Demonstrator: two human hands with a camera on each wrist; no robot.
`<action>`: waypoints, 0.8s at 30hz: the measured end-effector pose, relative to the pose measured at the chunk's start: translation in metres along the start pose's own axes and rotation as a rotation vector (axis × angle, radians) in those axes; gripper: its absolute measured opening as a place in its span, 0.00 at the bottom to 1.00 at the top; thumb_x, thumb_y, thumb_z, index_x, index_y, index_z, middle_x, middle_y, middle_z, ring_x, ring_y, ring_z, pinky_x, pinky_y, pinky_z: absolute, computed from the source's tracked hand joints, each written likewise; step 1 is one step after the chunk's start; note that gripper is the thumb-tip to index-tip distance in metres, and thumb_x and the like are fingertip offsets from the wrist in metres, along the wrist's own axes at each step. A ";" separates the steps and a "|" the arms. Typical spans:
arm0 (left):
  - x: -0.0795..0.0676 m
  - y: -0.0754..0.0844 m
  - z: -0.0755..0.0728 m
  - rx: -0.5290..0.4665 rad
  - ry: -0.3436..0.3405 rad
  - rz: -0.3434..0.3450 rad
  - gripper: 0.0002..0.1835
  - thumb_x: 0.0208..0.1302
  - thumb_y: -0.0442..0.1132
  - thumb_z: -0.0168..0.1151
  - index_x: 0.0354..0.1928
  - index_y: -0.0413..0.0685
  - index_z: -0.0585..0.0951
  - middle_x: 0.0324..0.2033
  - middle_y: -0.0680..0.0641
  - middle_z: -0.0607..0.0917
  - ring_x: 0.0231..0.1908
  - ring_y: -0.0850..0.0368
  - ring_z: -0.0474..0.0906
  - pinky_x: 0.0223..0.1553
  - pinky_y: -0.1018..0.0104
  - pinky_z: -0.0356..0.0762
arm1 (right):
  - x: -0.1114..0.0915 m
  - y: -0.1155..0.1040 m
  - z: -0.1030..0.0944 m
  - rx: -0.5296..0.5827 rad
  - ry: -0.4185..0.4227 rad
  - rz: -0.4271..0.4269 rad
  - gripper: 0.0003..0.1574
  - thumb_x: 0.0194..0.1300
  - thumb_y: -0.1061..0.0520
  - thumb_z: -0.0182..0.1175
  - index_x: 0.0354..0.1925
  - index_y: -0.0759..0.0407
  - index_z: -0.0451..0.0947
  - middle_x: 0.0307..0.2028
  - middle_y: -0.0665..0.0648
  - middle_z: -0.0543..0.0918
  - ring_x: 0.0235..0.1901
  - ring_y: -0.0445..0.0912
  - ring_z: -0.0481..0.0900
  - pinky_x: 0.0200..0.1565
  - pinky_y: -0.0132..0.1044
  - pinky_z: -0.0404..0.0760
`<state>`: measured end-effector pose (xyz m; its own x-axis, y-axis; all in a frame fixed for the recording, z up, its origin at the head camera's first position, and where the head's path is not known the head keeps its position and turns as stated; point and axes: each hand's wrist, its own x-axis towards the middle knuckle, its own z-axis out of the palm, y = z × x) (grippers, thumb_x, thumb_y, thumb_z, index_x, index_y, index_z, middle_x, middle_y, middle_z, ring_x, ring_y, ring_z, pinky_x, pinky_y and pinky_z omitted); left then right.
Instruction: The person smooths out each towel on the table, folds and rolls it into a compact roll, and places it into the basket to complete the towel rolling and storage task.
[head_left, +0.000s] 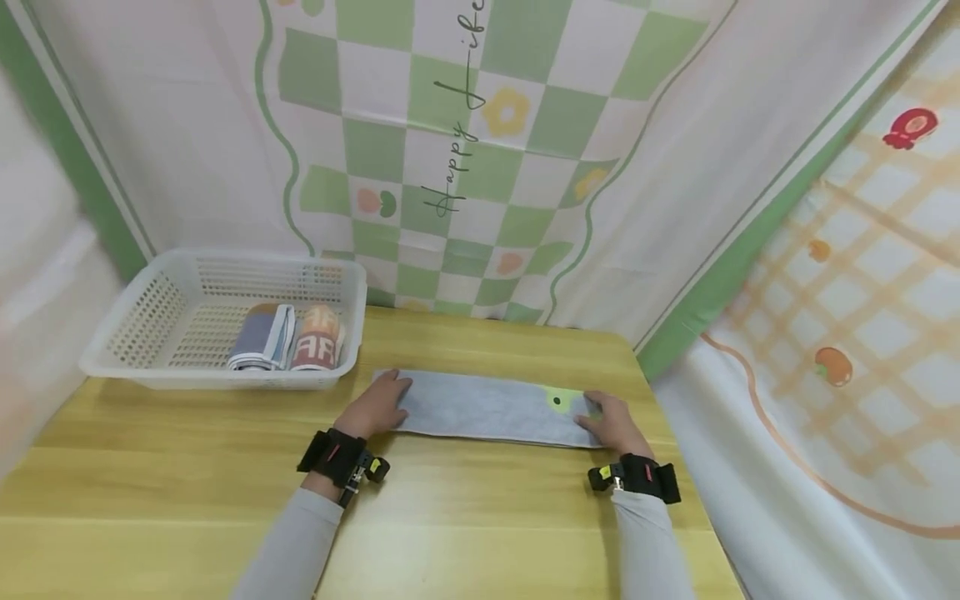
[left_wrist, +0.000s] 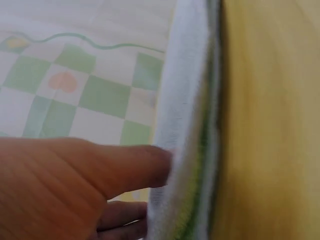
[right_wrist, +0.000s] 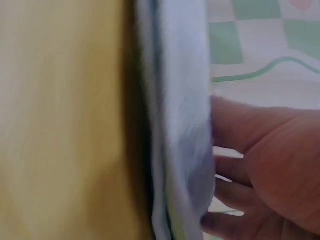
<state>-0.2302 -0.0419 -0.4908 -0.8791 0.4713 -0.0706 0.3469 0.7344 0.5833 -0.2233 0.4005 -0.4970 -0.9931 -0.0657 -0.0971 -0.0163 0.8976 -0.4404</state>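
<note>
A pale grey-blue towel (head_left: 480,408), folded into a long narrow strip, stretches crosswise over the table. Near its right end shows a light green patch with a dark dot. My left hand (head_left: 377,404) holds the left end, its thumb (left_wrist: 150,162) against the towel's face in the left wrist view. At the other end, my right hand (head_left: 617,423) grips the towel with thumb and fingers. Stacked layers with a green and yellow stripe show along the near edge of the towel (left_wrist: 182,100) in the left wrist view. The right wrist view shows fingers partly hidden behind the towel (right_wrist: 185,100).
A white perforated basket (head_left: 225,383) stands at the back left of the wooden table (head_left: 450,517). In it lie a folded blue-grey cloth (head_left: 262,333) and a rolled orange and red cloth (head_left: 317,337). A green checked curtain (head_left: 465,167) hangs behind the table.
</note>
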 end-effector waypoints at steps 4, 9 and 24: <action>-0.006 -0.002 0.001 0.012 0.042 -0.007 0.29 0.65 0.29 0.62 0.66 0.24 0.70 0.69 0.21 0.65 0.71 0.26 0.59 0.72 0.38 0.60 | 0.002 -0.007 0.000 0.132 0.036 0.079 0.33 0.69 0.59 0.64 0.66 0.74 0.71 0.65 0.76 0.73 0.67 0.71 0.67 0.67 0.63 0.67; -0.005 0.000 0.005 -0.005 0.023 -0.007 0.29 0.66 0.30 0.62 0.67 0.24 0.70 0.70 0.22 0.64 0.72 0.27 0.58 0.73 0.39 0.58 | -0.009 -0.013 -0.007 0.302 0.184 0.293 0.29 0.72 0.60 0.58 0.65 0.74 0.71 0.65 0.78 0.71 0.65 0.70 0.69 0.65 0.62 0.70; -0.001 -0.006 0.008 -0.036 0.047 -0.032 0.26 0.66 0.28 0.62 0.65 0.28 0.74 0.69 0.24 0.67 0.70 0.29 0.62 0.71 0.40 0.62 | -0.023 -0.023 0.007 0.158 0.316 0.542 0.23 0.60 0.56 0.63 0.20 0.58 0.59 0.19 0.54 0.63 0.24 0.52 0.66 0.25 0.45 0.67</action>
<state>-0.2290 -0.0425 -0.5003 -0.9041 0.4241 -0.0519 0.3076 0.7303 0.6100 -0.1993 0.3788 -0.4906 -0.8425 0.5318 -0.0858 0.4902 0.6909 -0.5314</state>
